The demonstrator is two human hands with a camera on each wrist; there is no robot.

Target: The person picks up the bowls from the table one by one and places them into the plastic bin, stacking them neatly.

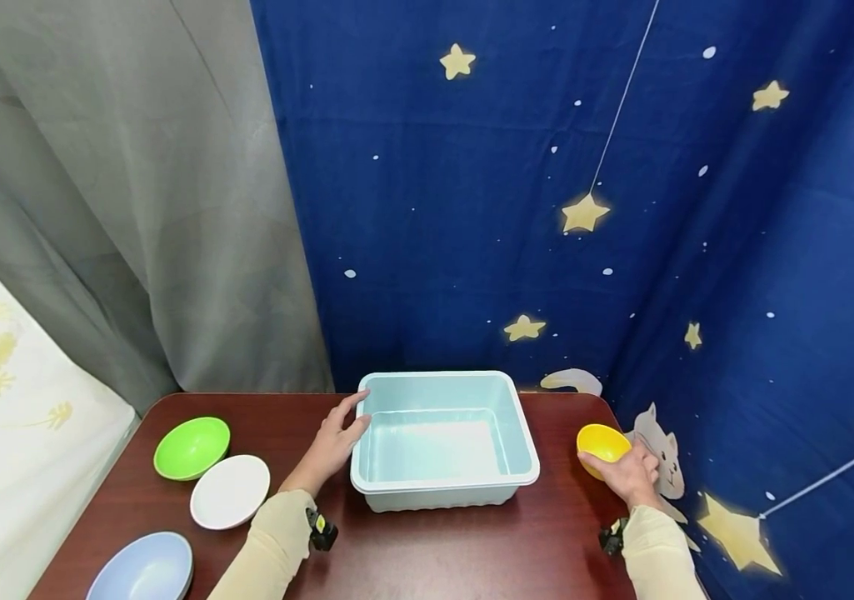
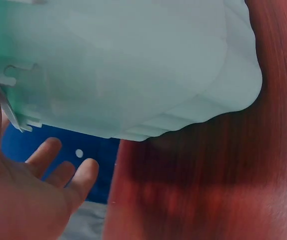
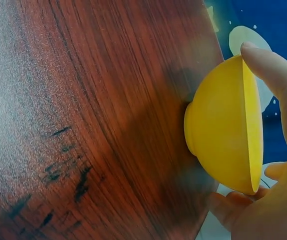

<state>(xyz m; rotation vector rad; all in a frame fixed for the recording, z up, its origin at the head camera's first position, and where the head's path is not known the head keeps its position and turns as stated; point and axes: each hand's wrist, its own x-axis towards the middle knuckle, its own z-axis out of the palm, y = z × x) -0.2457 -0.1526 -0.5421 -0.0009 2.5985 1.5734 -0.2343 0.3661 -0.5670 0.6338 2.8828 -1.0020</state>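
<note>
A pale blue-green plastic basin stands on the table. My left hand is at its left rim, thumb at the edge and the other fingers spread outside the wall. The left wrist view shows the hand beside the basin's side, fingers fairly straight. Near the table's right edge, my right hand holds a small yellow bowl by its rim. In the right wrist view the bowl sits upright at the table surface, between the thumb and fingers of that hand.
On the left part of the table are a green bowl, a white dish and a light blue bowl. Behind hang a blue star-patterned curtain and a grey one. The table is dark reddish wood.
</note>
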